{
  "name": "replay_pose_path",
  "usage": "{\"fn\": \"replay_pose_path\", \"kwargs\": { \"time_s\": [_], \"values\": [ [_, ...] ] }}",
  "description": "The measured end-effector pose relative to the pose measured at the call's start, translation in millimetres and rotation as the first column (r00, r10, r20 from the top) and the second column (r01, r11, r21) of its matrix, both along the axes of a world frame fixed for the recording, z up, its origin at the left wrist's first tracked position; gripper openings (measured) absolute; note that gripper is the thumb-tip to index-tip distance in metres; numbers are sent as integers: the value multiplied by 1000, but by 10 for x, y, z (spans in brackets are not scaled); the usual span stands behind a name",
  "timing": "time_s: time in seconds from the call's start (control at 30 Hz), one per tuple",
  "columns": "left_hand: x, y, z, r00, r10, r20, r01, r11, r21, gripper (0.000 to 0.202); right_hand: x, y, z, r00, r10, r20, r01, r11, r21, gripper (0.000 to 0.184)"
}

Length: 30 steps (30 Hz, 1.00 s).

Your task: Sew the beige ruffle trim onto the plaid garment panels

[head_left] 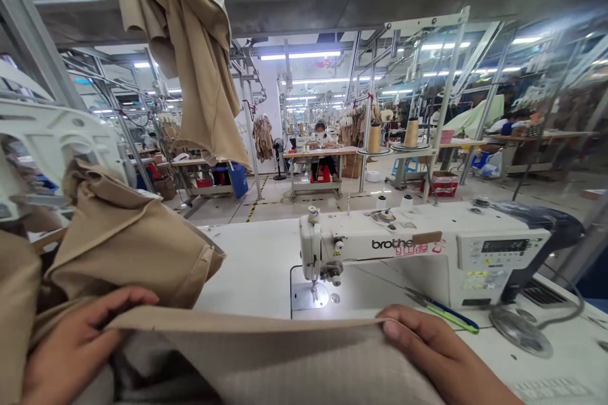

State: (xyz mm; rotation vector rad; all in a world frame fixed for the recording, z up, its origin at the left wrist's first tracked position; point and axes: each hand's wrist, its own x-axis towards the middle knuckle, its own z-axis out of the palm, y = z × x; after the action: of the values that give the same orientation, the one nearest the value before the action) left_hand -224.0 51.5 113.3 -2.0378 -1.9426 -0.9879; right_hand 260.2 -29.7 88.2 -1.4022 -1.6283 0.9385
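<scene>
Far upper left, a tan garment (183, 54) hangs from the overhead rail, apparently parked off the work surface. Below it, at left, a bunched tan garment (128, 240) lies heaped in folds against the near end of the counter (247, 266); we cannot tell whether it joins the cloth in hand. Lower left, the left hand (78, 345) is closed on a tan cloth panel (294, 361), fingers curled over its upper edge. The panel spans the bottom of the frame, just in front of the needle area, with a fine woven texture and a plain, straight edge. The right hand (427, 345), lower right, pinches the same edge between thumb and fingers. Held apart, the hands draw that edge taut, likely to flatten it for inspection or alignment. Just beyond the right hand, thread snips with a blue and green handle (449, 313) lie on the counter, within reach beside the white Brother sewing machine (408, 253).
</scene>
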Motion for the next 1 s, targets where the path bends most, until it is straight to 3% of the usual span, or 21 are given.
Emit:
{"fn": "replay_pose_path", "kwargs": {
  "time_s": [0.1,0.17,0.2,0.23,0.27,0.3,0.33,0.37,0.4,0.47,0.53,0.6,0.77,0.9,1.0],
  "values": [
    [115,191,108,996,-8,-94,-7,987,-157,33,-164,261,-234,978,153,141,-149,988,-42,38],
    [376,228,-19,967,7,-255,-36,993,-111,32,-267,416,-453,952,151,268,-144,989,-45,32],
    [566,198,-139,947,4,-322,-14,999,-29,31,-308,479,-556,938,129,322,-123,992,-39,29],
    [790,138,-287,921,-107,-373,110,994,-12,33,-340,528,-647,924,108,367,-104,994,-31,27],
    [1034,57,-453,910,-181,-373,231,969,92,31,-362,566,-723,907,90,410,-90,996,-20,25],
    [1285,-32,-627,878,-304,-369,358,930,85,30,-374,593,-782,890,78,448,-84,996,-7,23],
    [1525,-115,-797,797,-469,-379,498,867,-27,35,-377,612,-827,875,71,479,-83,997,4,23],
    [1739,-182,-955,716,-587,-378,614,787,-57,36,-371,626,-859,862,70,503,-88,996,12,23],
    [1914,-223,-1093,659,-647,-382,669,737,-94,37,-358,639,-882,851,69,521,-92,996,19,23],
    [2119,-225,-1296,618,-681,-392,684,712,-159,43,-315,670,-910,837,67,544,-95,995,23,20],
    [2144,-152,-1404,634,-659,-406,638,742,-207,48,-262,713,-924,831,61,553,-88,996,23,17],
    [2056,-64,-1445,648,-634,-422,607,765,-217,49,-214,768,-928,829,47,558,-72,997,23,25],
    [1786,45,-1473,668,-569,-479,598,794,-109,49,-152,948,-894,835,63,547,-92,995,25,37],
    [1683,74,-1525,704,-540,-462,586,809,-53,48,-122,1141,-849,856,96,508,-137,990,43,25],
    [1673,72,-1532,743,-524,-416,533,839,-106,48,-78,1292,-854,886,89,455,-123,991,45,11]
  ]
}}
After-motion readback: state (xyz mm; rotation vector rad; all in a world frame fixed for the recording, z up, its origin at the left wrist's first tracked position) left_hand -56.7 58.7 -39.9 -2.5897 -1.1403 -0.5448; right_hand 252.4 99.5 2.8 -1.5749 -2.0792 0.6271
